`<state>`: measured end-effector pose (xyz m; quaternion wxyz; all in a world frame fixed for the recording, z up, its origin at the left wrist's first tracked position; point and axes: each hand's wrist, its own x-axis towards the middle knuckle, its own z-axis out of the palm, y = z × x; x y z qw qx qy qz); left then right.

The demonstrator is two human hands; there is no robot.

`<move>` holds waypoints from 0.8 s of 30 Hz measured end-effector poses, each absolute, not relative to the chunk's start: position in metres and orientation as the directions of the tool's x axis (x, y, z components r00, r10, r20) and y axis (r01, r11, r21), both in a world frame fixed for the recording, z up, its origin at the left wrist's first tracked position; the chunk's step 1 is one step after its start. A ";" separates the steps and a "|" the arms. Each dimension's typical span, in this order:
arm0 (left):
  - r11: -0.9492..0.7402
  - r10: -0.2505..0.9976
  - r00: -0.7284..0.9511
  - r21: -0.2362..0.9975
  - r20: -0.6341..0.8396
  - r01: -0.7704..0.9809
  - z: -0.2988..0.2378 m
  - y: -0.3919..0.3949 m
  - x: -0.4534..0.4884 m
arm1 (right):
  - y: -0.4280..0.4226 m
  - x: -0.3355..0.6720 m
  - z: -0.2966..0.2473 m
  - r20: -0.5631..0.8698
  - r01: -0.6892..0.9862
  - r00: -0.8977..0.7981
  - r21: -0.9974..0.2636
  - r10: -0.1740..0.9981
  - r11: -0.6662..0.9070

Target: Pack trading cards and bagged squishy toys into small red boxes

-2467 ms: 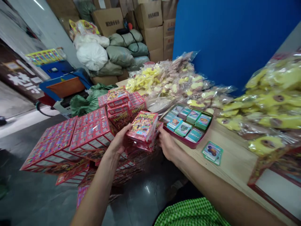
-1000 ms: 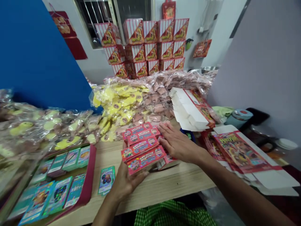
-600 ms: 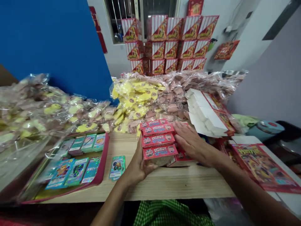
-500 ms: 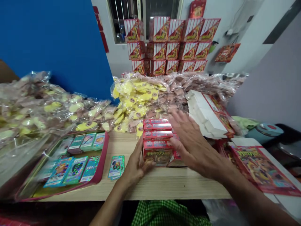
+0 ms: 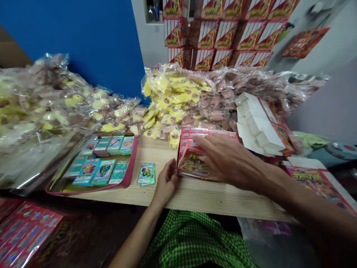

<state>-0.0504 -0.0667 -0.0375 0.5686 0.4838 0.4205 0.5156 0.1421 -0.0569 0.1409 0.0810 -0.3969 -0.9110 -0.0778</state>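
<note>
Several small red printed boxes stand in rows inside a larger red carton (image 5: 223, 134) on the wooden table. At the carton's front left, one small red box (image 5: 192, 163) leans with its picture side facing me. My right hand (image 5: 228, 156) lies over this box, its fingers bent onto the top and front; the fingertips are partly hidden. My left hand (image 5: 166, 182) is curled at the carton's front left corner, thumb in front and fingers along the side. Just left of it lies a small stack of trading cards (image 5: 146, 174).
A pink-rimmed tin (image 5: 133, 163) holds stacks of cards at left. Bagged yellow plush pieces (image 5: 173, 98) and brown ones pile up behind. Opened white-and-red cartons (image 5: 253, 126) lie at right. Red boxes (image 5: 209, 35) are stacked at the back, and a shiny red sheet (image 5: 30, 230) sits lower left.
The view has tilted down. The small boxes that stood between my hands now sit in the carton's rows. My right hand has lowered onto the front box; my left hand stays at the left side.
</note>
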 end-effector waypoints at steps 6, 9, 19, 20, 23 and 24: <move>0.012 0.998 0.056 0.992 -0.006 -0.124 -0.033 -0.065 -0.045 | -0.066 0.131 0.125 0.181 0.653 -0.755 0.297 0.630 0.697; 0.027 1.000 -0.005 0.996 -0.028 -0.083 -0.033 -0.065 -0.042 | -0.069 0.130 0.117 0.197 0.678 -0.731 0.319 0.653 0.662; 0.062 0.990 -0.128 0.996 -0.053 0.068 -0.033 -0.060 -0.027 | -0.063 0.126 0.094 0.126 0.646 -0.739 0.412 0.662 0.642; 0.060 0.991 -0.122 0.995 -0.050 0.081 -0.033 -0.061 -0.027 | -0.062 0.124 0.090 0.125 0.663 -0.725 0.392 0.677 0.637; 0.035 0.998 -0.049 0.994 -0.031 0.104 -0.029 -0.067 -0.036 | -0.058 0.126 0.090 0.155 0.710 -0.700 0.254 0.697 0.657; 0.028 0.999 -0.030 0.993 -0.024 0.112 -0.024 -0.069 -0.043 | -0.055 0.131 0.095 0.156 0.722 -0.692 0.174 0.705 0.670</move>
